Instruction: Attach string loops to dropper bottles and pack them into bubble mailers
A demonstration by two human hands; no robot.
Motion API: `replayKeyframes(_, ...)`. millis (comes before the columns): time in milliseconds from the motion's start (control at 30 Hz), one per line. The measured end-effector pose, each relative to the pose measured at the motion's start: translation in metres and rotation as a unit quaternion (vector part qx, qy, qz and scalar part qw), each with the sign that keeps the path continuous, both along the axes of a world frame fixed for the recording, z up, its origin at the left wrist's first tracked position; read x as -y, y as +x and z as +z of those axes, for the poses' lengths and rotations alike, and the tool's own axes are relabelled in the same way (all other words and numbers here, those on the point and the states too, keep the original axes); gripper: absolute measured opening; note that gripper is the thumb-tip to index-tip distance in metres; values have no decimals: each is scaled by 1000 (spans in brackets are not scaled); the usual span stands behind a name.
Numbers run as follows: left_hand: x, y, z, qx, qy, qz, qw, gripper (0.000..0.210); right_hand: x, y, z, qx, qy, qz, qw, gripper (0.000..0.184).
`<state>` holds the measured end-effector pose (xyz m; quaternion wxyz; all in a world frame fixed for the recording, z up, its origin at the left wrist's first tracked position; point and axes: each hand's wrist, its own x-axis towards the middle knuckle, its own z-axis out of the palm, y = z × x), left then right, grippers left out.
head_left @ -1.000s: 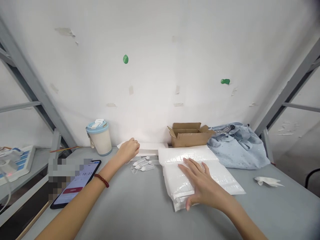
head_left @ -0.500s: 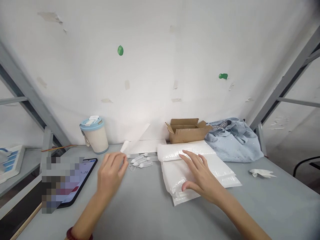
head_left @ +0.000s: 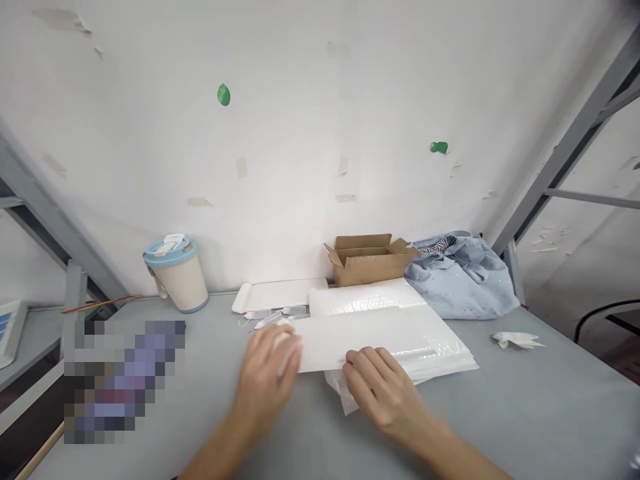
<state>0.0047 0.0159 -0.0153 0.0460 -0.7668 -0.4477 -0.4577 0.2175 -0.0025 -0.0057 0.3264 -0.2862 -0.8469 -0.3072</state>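
A flat white carton (head_left: 360, 337) lies across the front of the white bubble mailers (head_left: 440, 333). My left hand (head_left: 267, 363) is closed around the carton's left end, slightly blurred. At its lower edge, my right hand (head_left: 380, 390) has its fingers curled onto the carton, with the thumb mostly hidden. Just behind my left hand are several small clear-and-white pieces with thin loops (head_left: 265, 318), partly covered. Another flat white carton (head_left: 280, 293) rests against the foot of the wall.
An open brown cardboard box (head_left: 373, 267) stands behind the mailers, beside a light blue cloth bundle (head_left: 460, 280). A cup with a blue lid (head_left: 177, 277) is at the back left. A blurred-out phone (head_left: 125, 383) lies left, a crumpled white scrap (head_left: 517, 340) right.
My left hand has moved right and my right hand has come down and closed. Both now grip a white carton lying over the mailers. The view has shifted slightly.
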Motion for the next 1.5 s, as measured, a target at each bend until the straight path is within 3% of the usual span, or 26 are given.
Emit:
replayKeyframes(67,-9,-14,8,125,-177,82,973,25,0,2,2,-9,-4,-4,1000,25)
replayKeyframes(100,-11,-21,12,178,-289,83,937,32,0,2,3,-13,-5,-2,1000,24)
replayKeyframes(167,-13,-30,20,243,-481,-13,842,37,3,0,4,-12,-13,8,1000,24)
replayKeyframes(200,-12,-32,23,262,-537,-68,799,37,5,-1,3,-6,-20,15,1000,24)
replayKeyframes(233,-11,-33,25,278,-566,-110,768,35,7,-3,2,2,-28,22,999,24)
replayKeyframes(300,-7,-28,27,305,-583,-155,737,31,9,-6,-2,23,-44,38,998,23)
replayKeyframes(433,-2,-16,25,318,-596,-180,715,31,9,-8,-9,49,-72,61,994,20)
replayKeyframes(967,1,-13,23,320,-604,-209,699,27,10,-7,-9,59,-116,45,990,22)
replayKeyframes(1100,2,-12,24,311,-610,-233,690,27,11,-7,-6,74,-145,19,987,35)
replayKeyframes(1300,3,-10,22,287,-629,-271,669,27,12,-7,-6,98,-193,-26,976,75)
replayKeyframes(1500,4,-7,16,288,-632,-297,655,28,13,-6,-9,99,-198,-28,975,80)
